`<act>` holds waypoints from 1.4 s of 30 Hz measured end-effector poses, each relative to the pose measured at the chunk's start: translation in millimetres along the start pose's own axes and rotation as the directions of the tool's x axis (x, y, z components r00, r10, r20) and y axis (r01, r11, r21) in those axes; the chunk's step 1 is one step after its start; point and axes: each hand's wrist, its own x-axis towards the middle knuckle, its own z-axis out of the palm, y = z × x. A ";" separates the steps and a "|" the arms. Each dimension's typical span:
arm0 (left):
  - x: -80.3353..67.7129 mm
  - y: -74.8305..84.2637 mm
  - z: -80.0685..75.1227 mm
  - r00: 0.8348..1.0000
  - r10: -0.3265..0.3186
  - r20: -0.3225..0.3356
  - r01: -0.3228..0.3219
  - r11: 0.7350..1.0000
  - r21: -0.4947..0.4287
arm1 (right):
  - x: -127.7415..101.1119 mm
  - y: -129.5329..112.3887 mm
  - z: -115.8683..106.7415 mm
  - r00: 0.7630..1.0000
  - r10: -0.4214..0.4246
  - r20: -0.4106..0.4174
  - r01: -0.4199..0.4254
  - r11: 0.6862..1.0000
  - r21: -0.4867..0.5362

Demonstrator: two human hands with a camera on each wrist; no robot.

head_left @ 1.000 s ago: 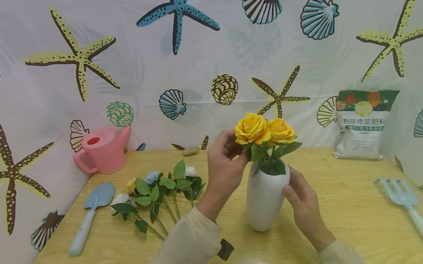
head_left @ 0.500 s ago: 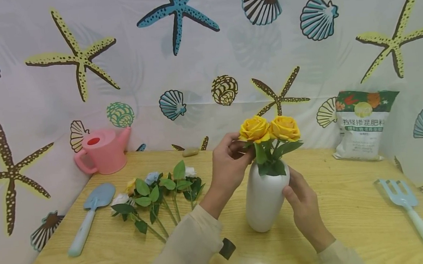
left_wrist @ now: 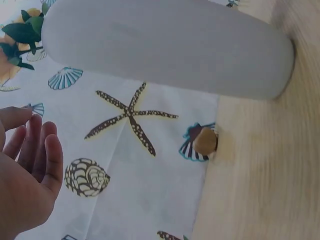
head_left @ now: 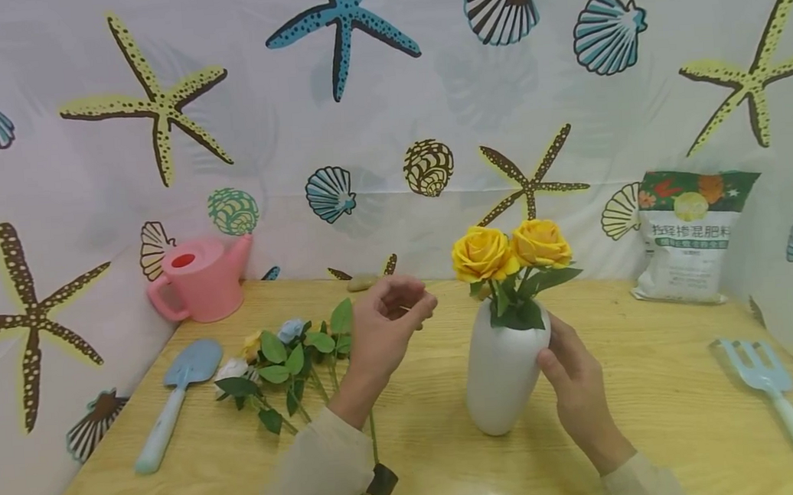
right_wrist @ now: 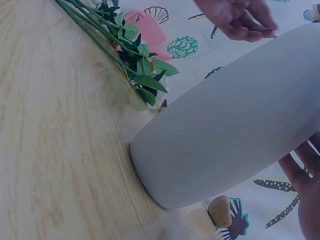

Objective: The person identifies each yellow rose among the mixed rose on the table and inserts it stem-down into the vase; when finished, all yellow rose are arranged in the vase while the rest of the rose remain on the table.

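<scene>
A white vase (head_left: 505, 378) stands on the table with two yellow roses (head_left: 483, 254) rising from its mouth, green leaves at the rim. My right hand (head_left: 582, 395) grips the vase's right side near the top, thumb in front and fingers behind, partly hidden by it. To the left of the vase, my left hand (head_left: 384, 329) hovers in the air, apart from it, with loosely bent fingers and nothing held. In the left wrist view the left hand (left_wrist: 30, 180) is likewise bare of any object. The vase (right_wrist: 225, 120) fills much of the right wrist view.
Several loose artificial roses (head_left: 294, 362) lie left of my left hand. A blue trowel (head_left: 179, 401) and a pink watering can (head_left: 202, 284) are farther left. A fertilizer bag (head_left: 690, 250) stands back right, with a blue hand fork (head_left: 772, 390) in front. A stone (head_left: 362, 282) sits at the back.
My left hand has let go of the yellow roses and moved left and down, away from the vase. The two blooms have spread apart and sit slightly lower. My right hand keeps its hold.
</scene>
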 end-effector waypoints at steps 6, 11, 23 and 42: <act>-12.8 -15.6 -39.7 0.984 -0.149 -0.098 0.154 0.987 0.045 | -0.4 0.4 0.6 1.000 -0.013 -0.008 0.013 1.000 -0.001; -28.8 -28.5 -69.1 0.958 -0.241 -0.157 0.271 0.940 0.206 | -0.3 -1.1 -0.5 1.000 -0.011 0.009 0.011 1.000 -0.009; -49.2 -40.4 -97.0 0.926 -0.347 -0.150 0.352 0.648 0.676 | -0.3 -2.0 -2.5 1.000 -0.013 -0.001 0.013 1.000 -0.027; -49.9 -57.7 -94.1 0.877 -0.476 -0.075 0.388 0.607 0.693 | -1.0 -1.8 3.1 1.000 0.009 -0.002 -0.009 0.999 -0.038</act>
